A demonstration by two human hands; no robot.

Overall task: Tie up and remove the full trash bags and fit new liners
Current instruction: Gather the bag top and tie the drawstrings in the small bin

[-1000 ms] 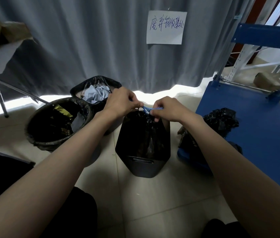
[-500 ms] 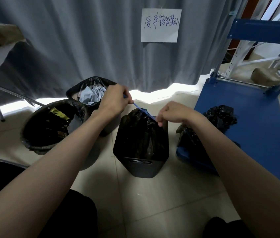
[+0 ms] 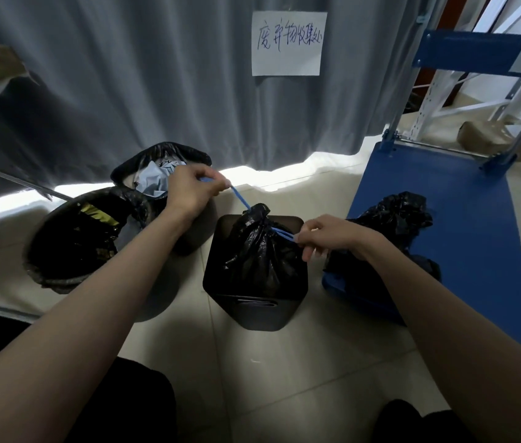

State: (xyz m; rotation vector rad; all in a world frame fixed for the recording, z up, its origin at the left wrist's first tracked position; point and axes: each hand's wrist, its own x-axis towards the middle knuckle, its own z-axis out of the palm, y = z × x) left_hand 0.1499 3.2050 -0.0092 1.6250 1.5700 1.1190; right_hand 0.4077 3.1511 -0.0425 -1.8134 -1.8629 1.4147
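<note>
Since the earlier frame the hands had drawn apart, cinching the black trash bag shut inside the square bin on the floor. The left hand pinched one end of the blue drawstring; the right hand pinched the other, near the blue cart.
</note>
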